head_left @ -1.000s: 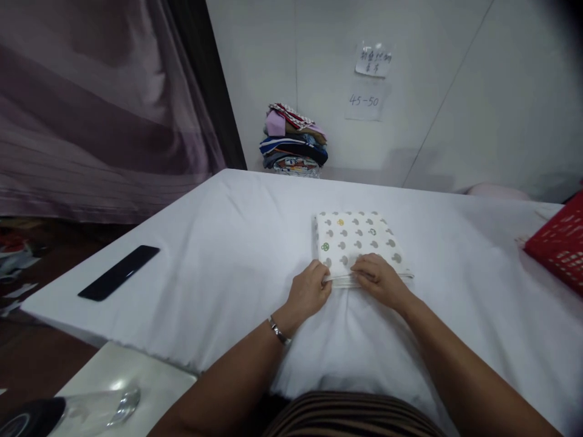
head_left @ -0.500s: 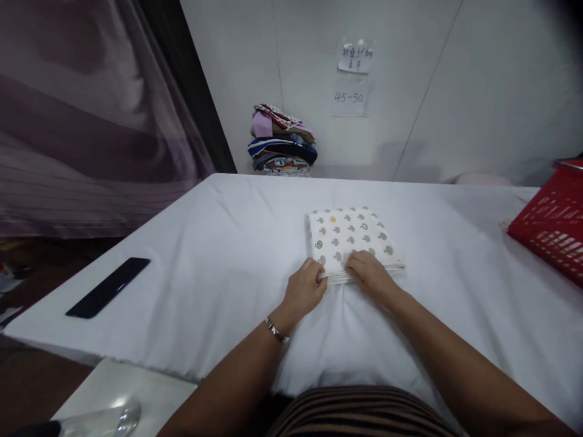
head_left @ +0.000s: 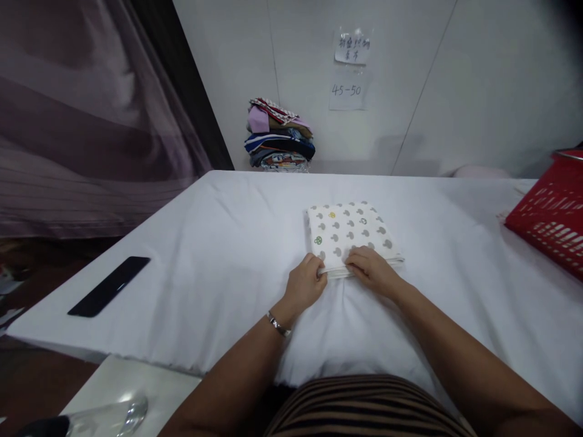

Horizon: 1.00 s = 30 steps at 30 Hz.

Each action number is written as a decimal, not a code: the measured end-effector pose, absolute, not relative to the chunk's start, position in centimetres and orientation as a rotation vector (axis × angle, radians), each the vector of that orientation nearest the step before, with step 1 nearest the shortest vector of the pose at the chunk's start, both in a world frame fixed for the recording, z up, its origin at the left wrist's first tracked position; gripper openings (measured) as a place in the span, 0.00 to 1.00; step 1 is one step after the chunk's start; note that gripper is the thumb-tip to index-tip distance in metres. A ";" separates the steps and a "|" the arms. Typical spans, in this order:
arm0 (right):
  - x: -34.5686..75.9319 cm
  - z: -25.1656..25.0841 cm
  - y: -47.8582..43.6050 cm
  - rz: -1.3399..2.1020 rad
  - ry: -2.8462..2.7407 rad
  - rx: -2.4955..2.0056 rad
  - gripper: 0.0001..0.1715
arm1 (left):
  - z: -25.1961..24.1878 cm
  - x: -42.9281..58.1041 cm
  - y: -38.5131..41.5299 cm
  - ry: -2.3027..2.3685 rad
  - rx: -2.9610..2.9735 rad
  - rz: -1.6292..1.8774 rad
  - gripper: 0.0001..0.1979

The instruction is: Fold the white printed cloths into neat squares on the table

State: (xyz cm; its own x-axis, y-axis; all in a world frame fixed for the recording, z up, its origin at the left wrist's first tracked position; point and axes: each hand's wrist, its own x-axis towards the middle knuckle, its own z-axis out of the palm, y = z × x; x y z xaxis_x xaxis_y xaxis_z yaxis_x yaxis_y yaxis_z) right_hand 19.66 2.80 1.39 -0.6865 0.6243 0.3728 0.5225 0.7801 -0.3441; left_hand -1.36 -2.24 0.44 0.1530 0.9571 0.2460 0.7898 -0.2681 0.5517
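Observation:
A folded white cloth (head_left: pixel 348 230) with grey mushroom prints and a few coloured ones lies flat on the white-covered table (head_left: pixel 218 267). Its near edge shows several stacked layers. My left hand (head_left: pixel 306 282) pinches the near left corner, thumb below and fingers curled over it. Along the same edge, right of the left hand, my right hand (head_left: pixel 370 270) grips the layers with its fingers bent on top. The right thumb is mostly hidden. A metal band circles my left wrist.
A black flat object (head_left: pixel 109 286) lies at the table's left. Beyond the far edge is a pile of folded fabrics (head_left: pixel 280 136). A red basket (head_left: pixel 551 212) stands at the right. At the lower left, a clear bottle (head_left: pixel 107 419) rests on a white surface (head_left: pixel 132 382).
The view has shifted slightly. Both hands stay on the cloth's near edge, with hardly any movement.

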 end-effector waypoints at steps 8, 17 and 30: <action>18.9 0.5 2.7 0.218 -2.452 -0.957 0.11 | 0.3 -1.4 -2.2 1.662 2.155 0.852 0.05; 19.3 1.6 2.2 0.231 -2.501 -0.919 0.09 | 0.2 -1.4 -2.2 1.678 2.161 0.844 0.05; 20.0 1.0 2.9 0.300 -2.498 -0.829 0.10 | 0.2 -0.9 -1.9 1.614 2.444 0.900 0.06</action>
State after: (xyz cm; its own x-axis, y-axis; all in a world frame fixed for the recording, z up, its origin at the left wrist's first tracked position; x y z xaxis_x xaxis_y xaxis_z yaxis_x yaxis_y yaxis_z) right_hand 19.97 2.87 0.98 -0.6968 0.6087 0.3795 0.5014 0.7916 -0.3492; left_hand -0.90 -1.94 0.18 0.2736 0.8619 0.4269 0.8165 -0.4428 0.3705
